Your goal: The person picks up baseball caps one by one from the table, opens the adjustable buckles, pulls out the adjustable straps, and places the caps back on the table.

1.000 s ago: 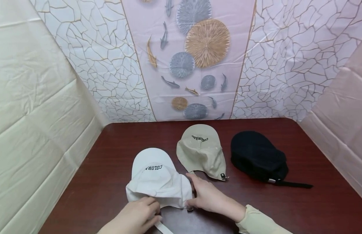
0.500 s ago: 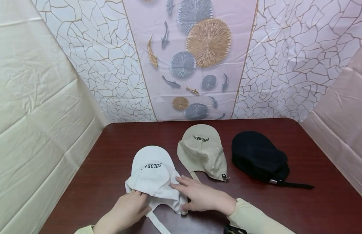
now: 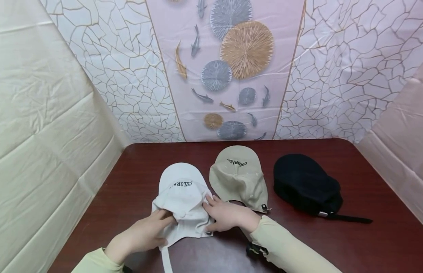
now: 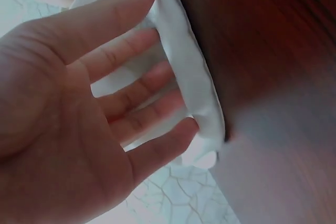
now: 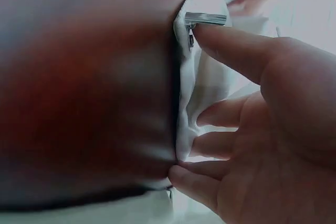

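A white baseball cap [image 3: 182, 193] with dark lettering lies on the table, brim pointing away from me. Its loose strap [image 3: 166, 259] trails toward the near edge. My left hand [image 3: 139, 233] rests on the cap's near left side, and in the left wrist view its fairly straight, spread fingers [image 4: 139, 87] touch the white cloth. On the crown's right side lies my right hand [image 3: 230, 218], fingers extended over the fabric. In the right wrist view its thumb is beside the metal strap buckle [image 5: 207, 18], with the other fingertips against the cap's edge.
Behind my right hand lies a beige cap [image 3: 236, 174] with similar lettering. Farther right is a black cap [image 3: 305, 185], its strap [image 3: 351, 218] stretched out to the right. All sit on a dark red table [image 3: 112, 193], with patterned cloth [image 3: 139, 76] hung behind.
The white cap has shifted slightly away from me and its crown looks reshaped. My left hand has moved off the strap onto the left side; my right hand has moved onto the crown's right side.
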The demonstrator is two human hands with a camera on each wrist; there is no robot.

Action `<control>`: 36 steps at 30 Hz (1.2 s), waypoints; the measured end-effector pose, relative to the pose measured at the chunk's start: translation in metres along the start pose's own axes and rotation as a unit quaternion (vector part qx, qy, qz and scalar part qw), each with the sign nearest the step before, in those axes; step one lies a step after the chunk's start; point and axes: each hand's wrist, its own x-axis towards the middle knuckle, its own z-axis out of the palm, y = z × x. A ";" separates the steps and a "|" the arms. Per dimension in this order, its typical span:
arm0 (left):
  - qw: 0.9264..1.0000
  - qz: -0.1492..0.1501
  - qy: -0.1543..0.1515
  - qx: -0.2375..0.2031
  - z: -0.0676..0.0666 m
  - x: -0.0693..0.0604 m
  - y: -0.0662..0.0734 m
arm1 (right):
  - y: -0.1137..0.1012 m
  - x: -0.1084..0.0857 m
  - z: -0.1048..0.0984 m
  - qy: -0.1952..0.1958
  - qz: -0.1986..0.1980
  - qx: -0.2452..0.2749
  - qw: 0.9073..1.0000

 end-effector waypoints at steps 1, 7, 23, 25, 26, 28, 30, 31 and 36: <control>1.000 0.002 0.001 -0.013 -0.001 -0.001 -0.003 | 0.002 0.003 -0.001 0.000 0.002 0.002 1.000; 0.998 -0.006 0.005 -0.066 -0.002 -0.003 -0.015 | 0.012 0.021 -0.005 -0.006 -0.006 0.018 1.000; 0.992 -0.060 -0.047 -0.100 -0.024 0.045 -0.058 | 0.008 0.072 -0.024 -0.019 0.062 -0.008 0.998; 0.991 -0.067 -0.052 -0.105 -0.026 0.051 -0.066 | 0.008 0.077 -0.024 -0.017 0.072 -0.011 0.997; 0.990 -0.070 -0.054 -0.110 -0.026 0.053 -0.069 | 0.008 0.079 -0.024 -0.017 0.076 -0.012 0.997; 0.989 -0.074 -0.056 -0.116 -0.028 0.057 -0.075 | 0.010 0.083 -0.024 -0.020 0.080 -0.011 0.997; 0.987 -0.079 -0.059 -0.124 -0.029 0.060 -0.080 | 0.011 0.086 -0.024 -0.020 0.080 -0.008 0.997; 0.987 -0.082 -0.060 -0.128 -0.030 0.061 -0.082 | 0.012 0.087 -0.024 -0.019 0.081 -0.005 0.997; 0.986 -0.088 -0.062 -0.128 -0.033 0.067 -0.088 | 0.015 0.091 -0.027 -0.015 0.076 0.003 0.997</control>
